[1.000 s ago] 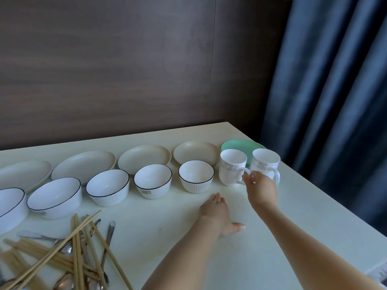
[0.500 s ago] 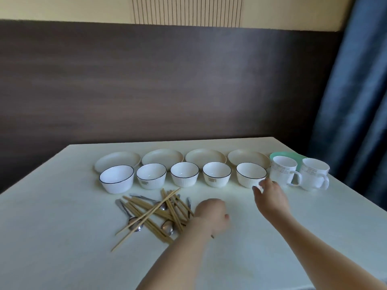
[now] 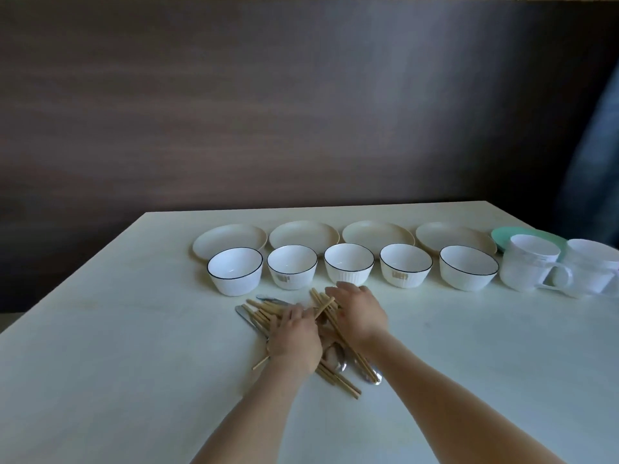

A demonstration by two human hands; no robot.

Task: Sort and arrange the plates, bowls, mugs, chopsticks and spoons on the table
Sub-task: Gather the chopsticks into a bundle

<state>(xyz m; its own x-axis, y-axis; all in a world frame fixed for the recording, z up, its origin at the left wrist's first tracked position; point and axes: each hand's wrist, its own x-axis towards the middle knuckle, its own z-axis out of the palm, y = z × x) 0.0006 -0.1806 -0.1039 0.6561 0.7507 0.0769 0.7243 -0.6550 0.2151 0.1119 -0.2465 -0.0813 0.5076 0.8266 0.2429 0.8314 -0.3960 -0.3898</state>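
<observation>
Here, in the head view, we see five white bowls (image 3: pixel 348 267) in a row across the pale counter (image 3: pixel 100 363), each rimmed in a dark line and each holding nothing. Behind them lie four cream plates (image 3: pixel 303 232), also bare, and a fifth, green plate (image 3: pixel 502 237) at the right end, partly hidden by two white mugs (image 3: pixel 532 266) that stand just beside the last bowl; motion blur smears the mugs. In front of the bowls, a loose pile of wooden chopsticks (image 3: pixel 335 324) and metal spoons (image 3: pixel 335 358) lies tangled; we cannot count either. Our left hand (image 3: pixel 294 336) rests on the pile with fingers curled around several chopsticks. Our right hand (image 3: pixel 360 313) lies on top of the pile, fingers bent over the sticks; we cannot tell whether it grasps any.
</observation>
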